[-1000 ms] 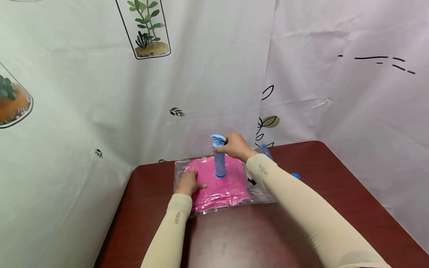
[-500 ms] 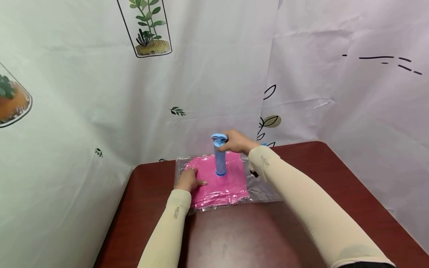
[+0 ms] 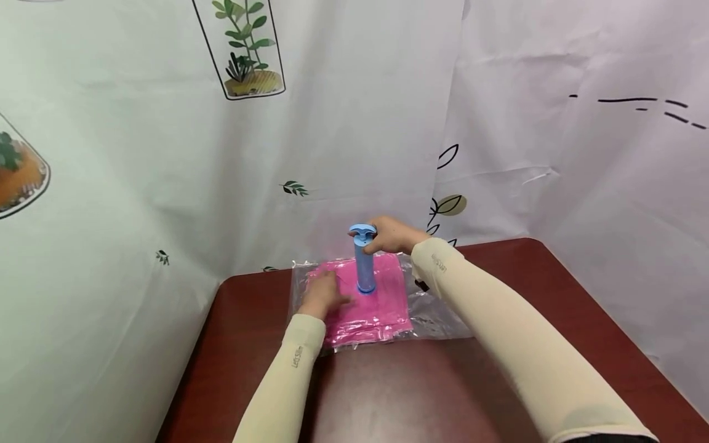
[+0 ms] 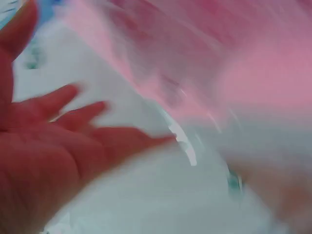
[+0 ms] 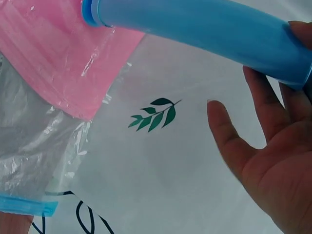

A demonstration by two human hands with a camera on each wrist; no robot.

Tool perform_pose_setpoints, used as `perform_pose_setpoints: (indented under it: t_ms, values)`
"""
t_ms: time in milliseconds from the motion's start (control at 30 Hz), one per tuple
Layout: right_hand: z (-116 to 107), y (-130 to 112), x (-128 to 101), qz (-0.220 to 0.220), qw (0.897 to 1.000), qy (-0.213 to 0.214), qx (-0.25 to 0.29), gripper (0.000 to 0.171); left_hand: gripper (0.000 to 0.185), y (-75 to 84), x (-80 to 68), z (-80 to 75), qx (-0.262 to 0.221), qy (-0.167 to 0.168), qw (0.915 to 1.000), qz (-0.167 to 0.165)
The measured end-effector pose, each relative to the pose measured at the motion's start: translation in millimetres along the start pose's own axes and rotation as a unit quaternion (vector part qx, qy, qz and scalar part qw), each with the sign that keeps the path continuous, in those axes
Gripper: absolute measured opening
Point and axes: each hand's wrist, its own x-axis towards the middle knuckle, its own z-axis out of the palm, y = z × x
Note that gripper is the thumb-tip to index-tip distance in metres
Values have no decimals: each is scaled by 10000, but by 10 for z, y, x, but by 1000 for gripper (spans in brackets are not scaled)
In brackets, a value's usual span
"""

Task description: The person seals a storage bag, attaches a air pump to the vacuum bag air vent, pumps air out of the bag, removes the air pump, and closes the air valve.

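A blue hand pump [image 3: 364, 261] stands upright on a clear plastic bag [image 3: 437, 317] that holds folded pink cloth [image 3: 376, 311]. My right hand [image 3: 390, 237] holds the pump's upper end just under its T-handle. In the right wrist view the pump [image 5: 195, 24] crosses the top, its upper end among the fingers of my right hand [image 5: 263, 161], whose lower fingers are loose. My left hand [image 3: 324, 295] lies flat on the pink cloth, left of the pump's foot. The left wrist view is blurred, showing the spread fingers of my left hand [image 4: 48, 146].
The bag lies at the far side of a dark red table [image 3: 415, 387]. White curtains with plant prints [image 3: 166, 154] hang close behind and on both sides. The bag's blue zip strip [image 5: 24, 204] shows at its right end.
My left hand has slid a little along the pink cloth toward the pump's foot. My right hand has stayed at the pump's top.
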Motion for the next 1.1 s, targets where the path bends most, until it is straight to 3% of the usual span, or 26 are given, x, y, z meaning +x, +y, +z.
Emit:
perform_pose_setpoints:
  t_ms: [33,100,133,200,300,367,500,633,767,867,900,967,1100]
  values:
    - [-18,6,2,-3,10000,-51,6,50,98,123,-21,-22,-468,46,9985,287]
    - [-49,23,8,3,9999,-154,39,53,87,364,-72,-58,-1494,180,9849,853]
    - [-59,18,13,-4,9998,-189,71,53,81,490,-120,-97,-1997,206,9752,931]
    - [-58,21,20,4,9997,-189,179,56,64,654,-167,-123,-2422,432,9653,880]
    - [38,40,10,58,9988,157,452,54,49,739,-185,-100,-2263,867,9680,654]
    - [173,67,-7,161,9951,655,722,52,49,747,-182,-80,-2152,1036,9690,639]
    - [511,80,-55,525,9721,1826,1373,68,50,712,-147,-8,-2030,1443,9647,858]
    - [694,14,-75,664,9563,2647,1050,83,49,445,130,287,-1668,2256,9544,1016]
    - [695,-45,-76,571,9528,2936,519,70,56,230,365,550,-1341,2553,9535,873]
    - [657,-56,-87,542,9557,2879,301,59,68,227,432,533,-1267,2223,9642,694]
    - [645,-54,-91,524,9574,2830,258,54,75,169,473,547,-1373,2159,9629,857]
    - [627,-44,-100,443,9619,2680,300,44,83,205,450,443,-1724,1745,9650,925]
    - [600,-29,-104,175,9703,2309,705,34,84,464,97,75,-2664,747,9536,1184]
